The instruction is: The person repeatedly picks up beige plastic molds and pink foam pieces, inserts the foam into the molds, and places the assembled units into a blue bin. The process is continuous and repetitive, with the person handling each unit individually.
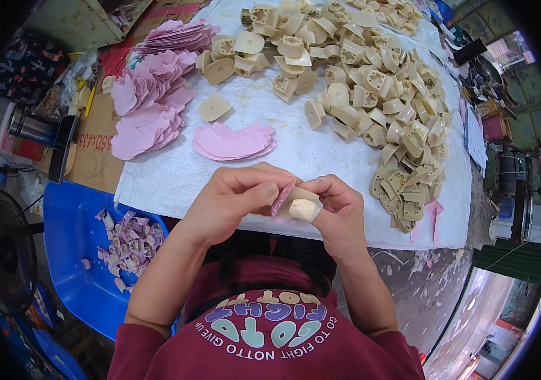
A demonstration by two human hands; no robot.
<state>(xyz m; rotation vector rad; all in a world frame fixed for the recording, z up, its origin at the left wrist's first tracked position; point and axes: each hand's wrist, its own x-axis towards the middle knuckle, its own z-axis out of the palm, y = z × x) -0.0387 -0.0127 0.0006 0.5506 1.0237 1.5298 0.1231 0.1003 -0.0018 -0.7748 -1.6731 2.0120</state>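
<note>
Both of my hands meet over the front edge of the table. My left hand (238, 197) pinches a pink glittery piece of covering material (283, 198) between thumb and fingers, its edge against a beige shoe heel. My right hand (340, 212) grips that heel (302, 204) from the other side; fingers hide part of it. Just beyond lies a small fanned stack of curved pink pieces (233, 142). Farther left are thick piles of similar pink pieces (145, 130). A single beige heel (214, 107) rests apart, near the small stack.
A large heap of beige heels (372, 82) covers the table's back and right. At lower left, a blue plastic tub (70, 234) holds several pink-covered heels (132, 244). A black fan (4, 247) stands at far left. Pink scraps (432, 221) hang near the right corner.
</note>
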